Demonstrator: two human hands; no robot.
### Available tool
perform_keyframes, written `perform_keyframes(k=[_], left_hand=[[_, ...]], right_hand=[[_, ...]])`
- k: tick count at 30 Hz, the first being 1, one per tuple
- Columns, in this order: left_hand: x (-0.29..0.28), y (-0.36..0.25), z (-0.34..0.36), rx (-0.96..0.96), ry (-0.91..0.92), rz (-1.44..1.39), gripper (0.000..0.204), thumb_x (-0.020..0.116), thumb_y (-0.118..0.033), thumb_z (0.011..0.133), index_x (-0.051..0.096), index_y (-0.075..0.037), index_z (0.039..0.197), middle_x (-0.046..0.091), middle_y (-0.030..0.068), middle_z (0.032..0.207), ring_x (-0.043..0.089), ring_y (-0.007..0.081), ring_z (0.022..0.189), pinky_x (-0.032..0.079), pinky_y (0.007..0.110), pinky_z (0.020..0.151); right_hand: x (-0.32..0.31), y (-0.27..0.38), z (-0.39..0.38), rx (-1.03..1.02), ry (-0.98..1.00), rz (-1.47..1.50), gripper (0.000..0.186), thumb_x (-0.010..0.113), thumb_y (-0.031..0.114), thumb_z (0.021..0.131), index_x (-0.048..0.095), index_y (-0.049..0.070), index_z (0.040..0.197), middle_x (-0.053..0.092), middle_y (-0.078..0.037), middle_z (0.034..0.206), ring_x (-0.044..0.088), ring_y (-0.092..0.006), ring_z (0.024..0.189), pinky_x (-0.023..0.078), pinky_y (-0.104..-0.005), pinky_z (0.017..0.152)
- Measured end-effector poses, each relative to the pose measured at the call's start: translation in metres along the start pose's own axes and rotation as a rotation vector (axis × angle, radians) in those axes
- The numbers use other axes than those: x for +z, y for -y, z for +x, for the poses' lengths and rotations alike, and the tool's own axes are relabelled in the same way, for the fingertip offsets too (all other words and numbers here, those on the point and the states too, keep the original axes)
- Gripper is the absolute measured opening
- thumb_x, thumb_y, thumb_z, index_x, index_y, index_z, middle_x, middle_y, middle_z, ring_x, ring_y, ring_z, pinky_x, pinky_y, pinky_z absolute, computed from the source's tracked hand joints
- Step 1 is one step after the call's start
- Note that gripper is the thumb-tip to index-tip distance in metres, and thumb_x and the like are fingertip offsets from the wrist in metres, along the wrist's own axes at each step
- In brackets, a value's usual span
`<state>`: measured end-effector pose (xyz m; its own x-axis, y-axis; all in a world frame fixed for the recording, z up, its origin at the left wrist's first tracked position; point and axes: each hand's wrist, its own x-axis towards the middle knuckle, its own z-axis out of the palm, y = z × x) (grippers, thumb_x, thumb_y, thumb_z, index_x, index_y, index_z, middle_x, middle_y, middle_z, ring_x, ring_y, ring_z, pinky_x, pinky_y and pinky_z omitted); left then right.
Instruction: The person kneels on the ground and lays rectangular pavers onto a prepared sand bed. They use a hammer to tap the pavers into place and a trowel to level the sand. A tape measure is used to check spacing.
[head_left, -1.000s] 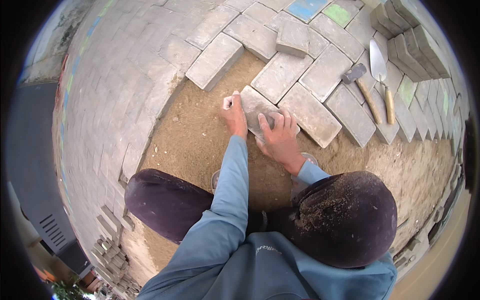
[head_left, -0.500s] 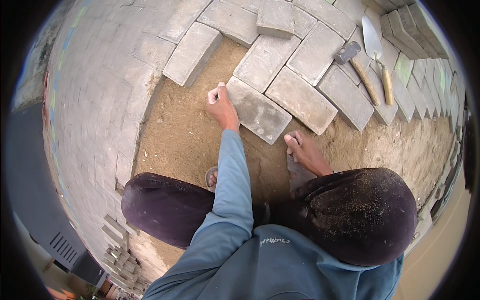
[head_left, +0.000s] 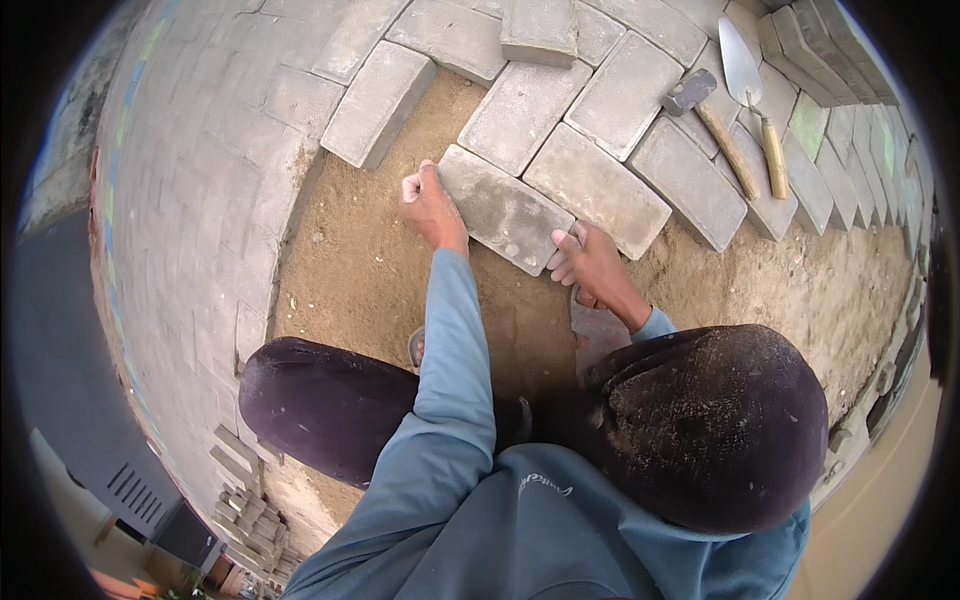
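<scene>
A grey paving block [head_left: 508, 212] with dark damp patches lies against the laid herringbone blocks, at the edge of the bare sand. My left hand [head_left: 436, 212] is closed in a fist beside its left end; whether anything is inside the curled fingers is hidden. At the block's right end, my right hand [head_left: 597, 268] grips the corner with bent fingers. One neighbouring block [head_left: 598, 190] sits tight along its upper right side. Beyond my left hand, another block [head_left: 378, 104] stands slightly proud on the sand.
A club hammer [head_left: 716, 130] and a pointed trowel [head_left: 752, 90] lie on the paving at upper right. A loose block [head_left: 540, 30] rests on top of the laid ones. Stacked blocks [head_left: 825, 50] stand at far right, more [head_left: 250, 530] at lower left. Sand [head_left: 350, 260] borders a paved edge.
My right hand has moved up and left from the sand onto the damp block's right end. My left hand remains by the other end. The whole view has shifted slightly.
</scene>
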<state>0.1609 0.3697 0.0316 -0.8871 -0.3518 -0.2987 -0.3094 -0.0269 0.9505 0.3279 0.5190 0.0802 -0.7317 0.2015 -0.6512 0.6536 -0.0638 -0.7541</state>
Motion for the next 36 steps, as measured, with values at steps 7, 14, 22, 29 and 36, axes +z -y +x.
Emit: perform_keyframes(k=[7, 14, 22, 29, 36], left_hand=[[-0.006, 0.020, 0.011, 0.108, 0.000, 0.147, 0.034, 0.067, -0.024, 0.095, 0.053, -0.003, 0.072, 0.055, 0.0014, 0.066, 0.046, 0.0114, 0.064, 0.040, 0.034, 0.060], [-0.007, 0.019, 0.014, 0.084, -0.006, 0.256, 0.030, 0.061, -0.025, 0.096, 0.056, 0.001, 0.083, 0.060, 0.0121, 0.075, 0.055, 0.0219, 0.073, 0.044, 0.041, 0.070], [-0.038, 0.026, -0.077, 0.059, -0.114, 0.417, 0.057, 0.045, -0.028, 0.106, 0.034, 0.012, 0.144, 0.040, 0.0316, 0.142, 0.046, 0.0432, 0.130, 0.036, 0.046, 0.112], [-0.045, 0.041, -0.147, 0.011, 0.328, 0.494, 0.067, 0.042, -0.033, 0.109, 0.023, 0.009, 0.157, 0.041, 0.0363, 0.147, 0.044, 0.0476, 0.136, 0.038, 0.047, 0.112], [-0.049, 0.077, -0.124, -0.020, 0.238, 0.163, 0.043, 0.042, -0.033, 0.110, 0.049, 0.001, 0.135, 0.063, 0.0170, 0.114, 0.065, 0.0259, 0.094, 0.053, 0.038, 0.081]], right_hand=[[-0.005, 0.006, -0.008, 0.051, 0.030, -0.202, 0.035, 0.052, 0.028, 0.107, 0.058, -0.006, 0.100, 0.071, -0.012, 0.080, 0.069, -0.0160, 0.065, 0.053, -0.0310, 0.056], [-0.064, 0.056, -0.003, -0.388, -0.518, -0.921, 0.033, 0.060, 0.032, 0.101, 0.067, 0.001, 0.107, 0.072, -0.017, 0.094, 0.069, -0.0394, 0.085, 0.051, -0.0502, 0.078], [-0.198, 0.011, 0.020, -0.328, -0.833, -1.326, 0.052, 0.062, 0.029, 0.099, 0.052, 0.007, 0.145, 0.056, -0.022, 0.128, 0.060, -0.0414, 0.112, 0.048, -0.0508, 0.094], [-0.232, 0.005, 0.022, -0.462, -0.801, -1.235, 0.034, 0.057, 0.028, 0.102, 0.058, 0.001, 0.124, 0.060, -0.024, 0.113, 0.065, -0.0423, 0.091, 0.052, -0.0484, 0.082], [-0.168, 0.056, -0.043, -0.490, -0.330, -0.737, 0.037, 0.055, 0.035, 0.106, 0.055, -0.002, 0.109, 0.060, -0.024, 0.084, 0.060, -0.0388, 0.077, 0.047, -0.0426, 0.071]])
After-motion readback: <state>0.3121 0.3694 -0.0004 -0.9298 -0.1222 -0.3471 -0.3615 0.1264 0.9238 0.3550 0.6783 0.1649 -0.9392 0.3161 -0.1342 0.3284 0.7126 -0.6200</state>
